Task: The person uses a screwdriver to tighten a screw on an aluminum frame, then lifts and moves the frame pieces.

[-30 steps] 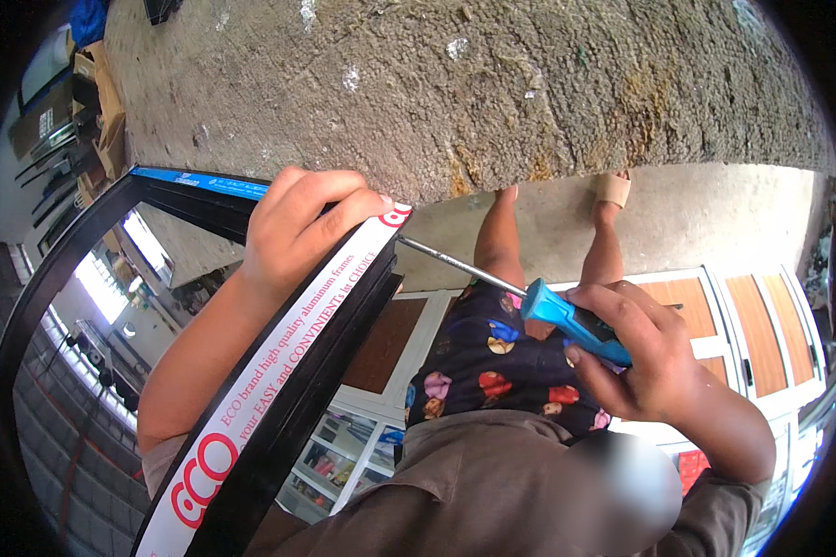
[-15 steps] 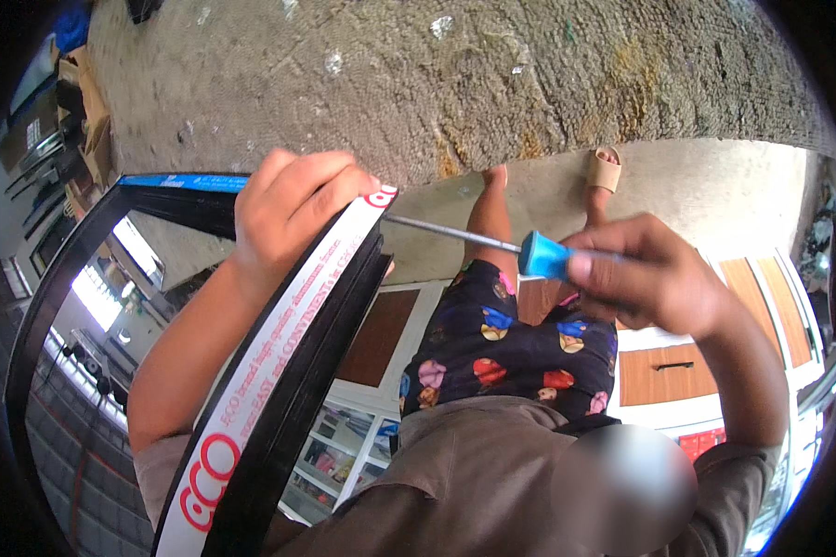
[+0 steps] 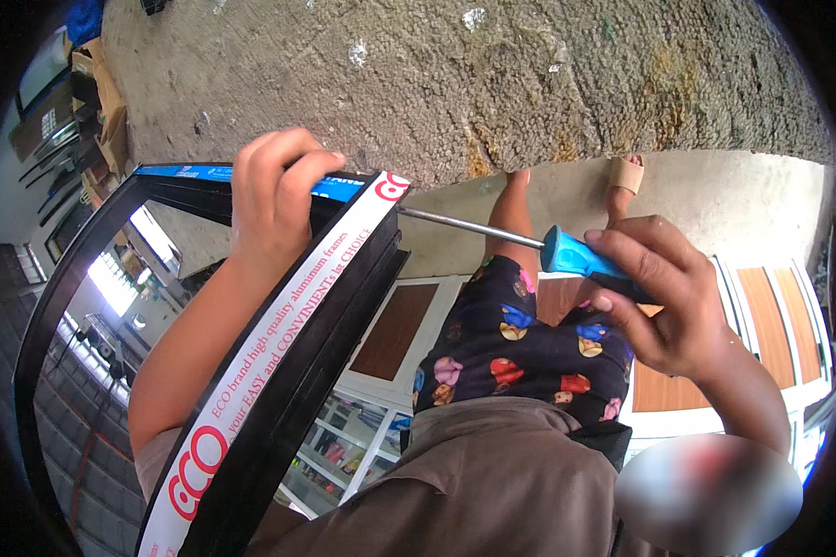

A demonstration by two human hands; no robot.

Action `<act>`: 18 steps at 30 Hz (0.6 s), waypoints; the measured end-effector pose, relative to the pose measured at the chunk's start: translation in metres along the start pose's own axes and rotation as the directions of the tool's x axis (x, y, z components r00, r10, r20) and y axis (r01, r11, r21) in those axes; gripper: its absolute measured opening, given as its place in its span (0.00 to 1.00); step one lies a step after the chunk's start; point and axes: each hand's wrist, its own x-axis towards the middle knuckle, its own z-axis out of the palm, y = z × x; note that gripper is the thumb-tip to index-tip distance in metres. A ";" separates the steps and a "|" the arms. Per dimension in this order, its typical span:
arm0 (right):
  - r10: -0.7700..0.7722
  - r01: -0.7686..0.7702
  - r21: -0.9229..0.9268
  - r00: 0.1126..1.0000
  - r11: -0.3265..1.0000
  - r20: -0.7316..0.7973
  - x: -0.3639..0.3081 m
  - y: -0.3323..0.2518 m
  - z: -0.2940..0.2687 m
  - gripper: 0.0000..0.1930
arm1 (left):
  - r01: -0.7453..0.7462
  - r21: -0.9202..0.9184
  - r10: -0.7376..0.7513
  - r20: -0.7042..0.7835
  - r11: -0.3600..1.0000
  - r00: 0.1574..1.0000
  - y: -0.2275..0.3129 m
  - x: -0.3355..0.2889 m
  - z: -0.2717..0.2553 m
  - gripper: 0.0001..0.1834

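Right hand (image 3: 671, 302): fingers loosely wrapped the blue handle of 1 screwdriver (image 3: 568, 254); whether the thumb touched it could not be told. Shaft (image 3: 474, 228) pointed left, its tip at the outer side of the frame corner; whether it sat in a screw was not visible.

Left hand (image 3: 274, 200): grasped the black frame (image 3: 297, 399) by its far bar, just beside the corner, fingers curled over blue tape (image 3: 339, 189).

Black frame: stood at the person's left, 2 bars meeting at that corner; white tape (image 3: 288, 302) ran along the nearer bar. Carpeted surface (image 3: 455, 84) lay beyond.

Risks, as judged: the tip could skid and scratch the bar if the loose right-hand hold let the shaft tilt; the corner could swing away if pushed harder than the left hand braced it.
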 end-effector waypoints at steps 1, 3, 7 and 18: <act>-0.049 0.048 -0.085 0.999 0.995 -0.014 0.000 0.002 0.004 0.25 | -0.039 -0.073 0.040 0.003 0.997 0.999 -0.004 -0.001 0.004 0.27; -0.119 0.115 -0.154 0.993 0.981 -0.021 0.000 0.009 0.006 0.26 | -0.060 -0.119 0.061 0.007 0.991 0.998 -0.004 0.000 0.008 0.26; -0.150 0.153 -0.255 0.988 0.955 0.031 0.000 0.010 -0.001 0.28 | -0.033 -0.210 0.035 0.008 0.977 0.999 0.004 0.004 0.007 0.26; 0.482 -0.916 0.381 0.394 0.130 0.783 0.054 0.005 -0.040 0.21 | -0.076 -0.192 0.082 0.021 0.978 0.996 -0.002 0.004 0.008 0.25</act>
